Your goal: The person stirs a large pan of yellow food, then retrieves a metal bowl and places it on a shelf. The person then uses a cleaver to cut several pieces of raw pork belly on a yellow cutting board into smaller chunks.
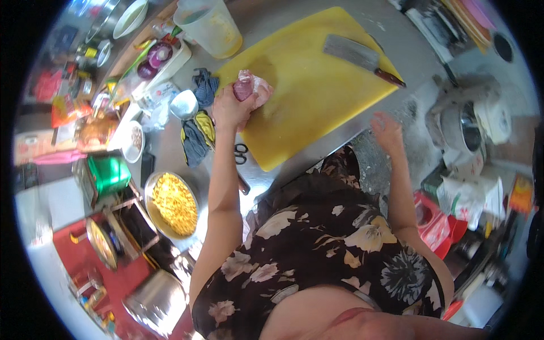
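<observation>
My left hand [233,109] grips a piece of raw meat [244,90], pink with paler fat, over the left side of a yellow cutting board [312,100]. The fingers hide part of the meat. My right hand [386,132] is off the board's right front edge, above the floor, its fingers loosely bent with nothing seen in them. A cleaver [350,53] with a dark wooden handle lies flat on the far right of the board. Black scissor handles [241,154] show beside my left forearm, and a brown knife handle [243,185] pokes out beneath it.
A plastic measuring jug [212,32] stands behind the board. To the left are cloths [195,142], a metal scoop [184,104], red onions [156,58] in a white container and a bowl of yellow food pieces [175,205]. Metal pots [461,127] stand at the right.
</observation>
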Demonstrator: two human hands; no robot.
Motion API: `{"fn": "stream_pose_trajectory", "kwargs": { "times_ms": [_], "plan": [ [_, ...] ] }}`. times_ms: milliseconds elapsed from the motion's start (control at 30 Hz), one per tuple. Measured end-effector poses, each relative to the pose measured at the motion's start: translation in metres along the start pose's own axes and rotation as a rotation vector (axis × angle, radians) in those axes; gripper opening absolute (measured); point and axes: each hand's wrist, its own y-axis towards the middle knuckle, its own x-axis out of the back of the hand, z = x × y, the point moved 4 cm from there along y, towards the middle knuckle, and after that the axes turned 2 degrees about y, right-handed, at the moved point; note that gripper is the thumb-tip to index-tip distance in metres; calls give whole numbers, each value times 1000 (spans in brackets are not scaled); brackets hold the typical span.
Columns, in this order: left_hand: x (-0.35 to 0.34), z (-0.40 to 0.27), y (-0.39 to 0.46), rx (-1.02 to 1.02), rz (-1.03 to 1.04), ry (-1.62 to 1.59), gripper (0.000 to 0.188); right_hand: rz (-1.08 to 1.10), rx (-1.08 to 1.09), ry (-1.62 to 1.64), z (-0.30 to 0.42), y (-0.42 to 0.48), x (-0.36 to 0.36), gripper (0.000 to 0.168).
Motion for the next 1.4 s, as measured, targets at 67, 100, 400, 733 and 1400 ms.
{"fn": "stream_pose_trajectory", "kwargs": {
  "times_ms": [67, 100, 400, 733, 1400],
  "plan": [
    [-2, 2, 9, 3, 28, -44, 70, -55, 136, -38, -29, 66, 9, 33],
    [3, 1, 10, 6, 49, -57, 70, -35, 204, -121, -38, 93, 11, 35],
    [3, -27, -3, 192, 218, 104, 71, 149, 400, -408, -81, 201, -13, 43],
    [-63, -103, -57, 106, -338, 549, 58, 404, 310, 66, -49, 211, -4, 31],
    [-33, -63, -59, -198, -174, 514, 44, 511, 516, -135, 175, 1, -21, 29]
  ]
}}
